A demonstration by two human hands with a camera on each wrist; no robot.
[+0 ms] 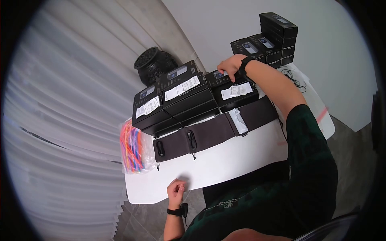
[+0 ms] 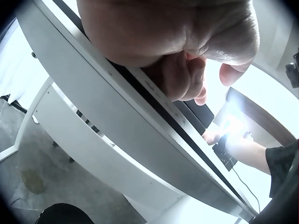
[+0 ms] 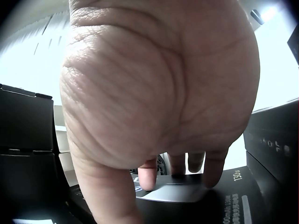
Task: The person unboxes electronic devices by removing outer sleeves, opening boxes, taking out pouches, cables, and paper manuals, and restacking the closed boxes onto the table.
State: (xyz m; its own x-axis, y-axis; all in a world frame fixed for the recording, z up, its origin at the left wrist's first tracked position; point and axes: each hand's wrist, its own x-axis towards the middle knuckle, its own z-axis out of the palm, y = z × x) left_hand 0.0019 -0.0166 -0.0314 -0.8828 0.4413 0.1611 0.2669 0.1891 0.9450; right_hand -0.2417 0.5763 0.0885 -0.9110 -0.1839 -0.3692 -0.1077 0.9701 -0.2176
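Observation:
My right hand (image 1: 231,66) reaches over a black printed box (image 1: 216,76) between the taller box stack and the back-right stack. In the right wrist view, the fingers of the right hand (image 3: 159,84) point down, with fingertips on the top of the black box (image 3: 233,196) beside its printed picture. Just in front of that hand, a folded white paper slip (image 1: 237,91) lies on another black box (image 1: 252,95). Loosely curled and holding nothing, my left hand (image 1: 176,190) is at the table's front edge. Its fingers show by that edge in the left wrist view.
Stacked black boxes (image 1: 189,100) with white slips stand at left, and more boxes (image 1: 277,30) at back right. Dark drawstring pouches (image 1: 211,134) lie in front, bearing coiled black cables (image 1: 191,139) and a whitish packet (image 1: 238,121). A bag of colourful strips (image 1: 134,148) lies left.

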